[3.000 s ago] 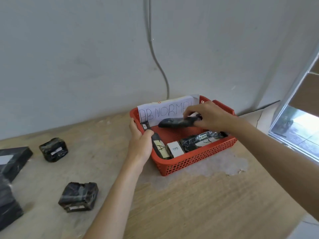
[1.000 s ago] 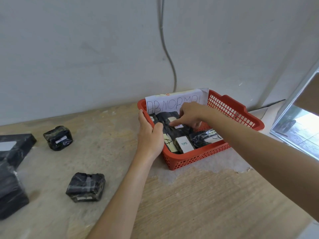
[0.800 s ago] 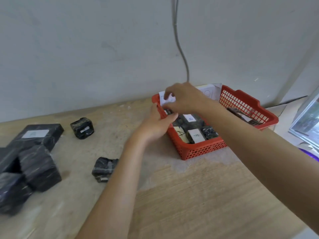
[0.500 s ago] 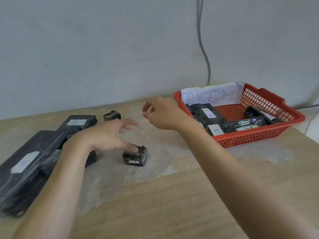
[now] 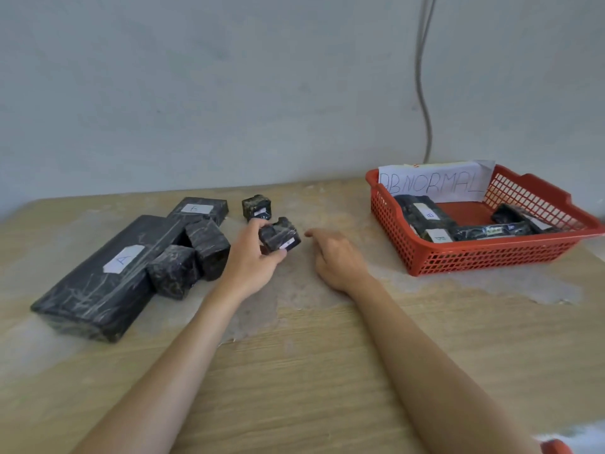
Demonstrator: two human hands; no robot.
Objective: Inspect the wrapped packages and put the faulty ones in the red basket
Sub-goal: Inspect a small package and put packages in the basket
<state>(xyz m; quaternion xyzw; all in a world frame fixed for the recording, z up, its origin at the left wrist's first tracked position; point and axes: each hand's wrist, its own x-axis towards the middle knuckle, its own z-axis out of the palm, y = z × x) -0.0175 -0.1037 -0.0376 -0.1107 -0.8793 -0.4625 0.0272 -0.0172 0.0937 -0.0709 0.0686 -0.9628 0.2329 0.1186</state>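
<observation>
1. The left hand (image 5: 250,258) grips a small black wrapped package (image 5: 280,235). The thumb is on its near side and the fingers are curled over its far side. The package is tilted and its white label faces the camera. It is near the middle of the table, well apart from the red basket. I cannot tell if it touches the table.
2. The right hand (image 5: 337,257) holds nothing. Its fingers are loosely bent and it is just beside the held package, on the right of it.
3. The wooden table (image 5: 327,371) carries all things, with a pale wall behind it.
4. A long black package (image 5: 98,283) with a label "A" lies at the left.
5. The red basket (image 5: 491,253) stands at the right, near the wall.
6. A second long package (image 5: 203,209) lies behind the first one, touching it.
7. A paper sign (image 5: 435,183) with the word "ABNORMAL" leans inside the far wall of the basket.
8. Several black packages (image 5: 415,211) lie in the basket; two of them show a label "B".
9. Two middle-sized black blocks (image 5: 208,247) stand against the long packages, just beside the left hand.
10. A small black cube (image 5: 257,208) sits behind the held package, near it.
11. A thin grey cable (image 5: 424,77) runs down the wall behind the basket.
</observation>
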